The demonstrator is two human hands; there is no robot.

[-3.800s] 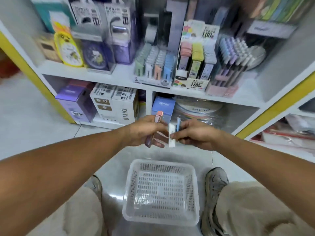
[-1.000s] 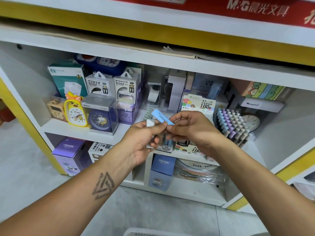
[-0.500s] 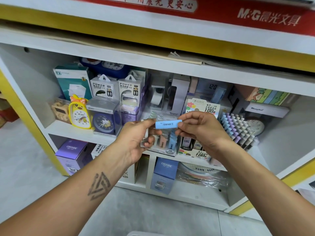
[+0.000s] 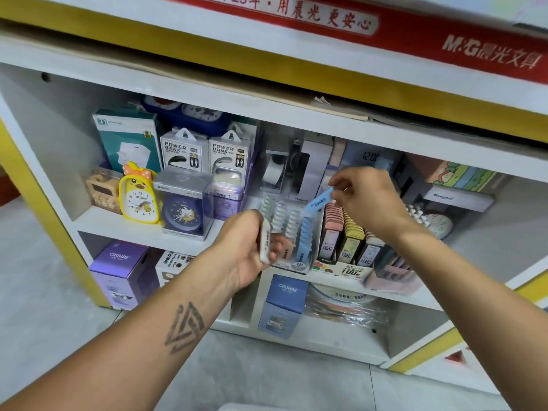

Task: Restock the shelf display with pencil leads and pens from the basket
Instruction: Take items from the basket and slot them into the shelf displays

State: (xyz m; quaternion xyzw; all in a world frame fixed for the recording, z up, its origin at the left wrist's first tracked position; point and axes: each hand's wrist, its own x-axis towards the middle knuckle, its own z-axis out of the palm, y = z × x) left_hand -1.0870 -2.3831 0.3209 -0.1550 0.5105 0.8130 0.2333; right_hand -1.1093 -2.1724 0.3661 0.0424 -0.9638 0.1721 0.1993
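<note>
My right hand (image 4: 366, 200) pinches a blue pencil-lead case (image 4: 319, 201) by its upper end, tilted above the blue row of the clear 2B lead display (image 4: 292, 232) on the middle shelf. My left hand (image 4: 247, 247) grips a white lead case (image 4: 264, 243) upright in front of that display's left side. Right of it stands the 0.7 lead display box (image 4: 345, 247) with pink, yellow and grey cases. A pink pen holder (image 4: 391, 274) with several pens sits further right. The basket (image 4: 237, 407) shows only as a white rim at the bottom edge.
Clocks (image 4: 139, 200), power bank boxes (image 4: 207, 152) and a tape dispenser (image 4: 281, 170) crowd the shelf left of and behind the displays. Purple (image 4: 118, 271) and blue (image 4: 284, 304) boxes stand on the lower shelf. A low shelf board (image 4: 267, 96) hangs just above.
My right hand has carried the blue case away from my left hand, right and down toward the lead display. My left hand has dropped lower, keeping the white case. The view moved closer.
</note>
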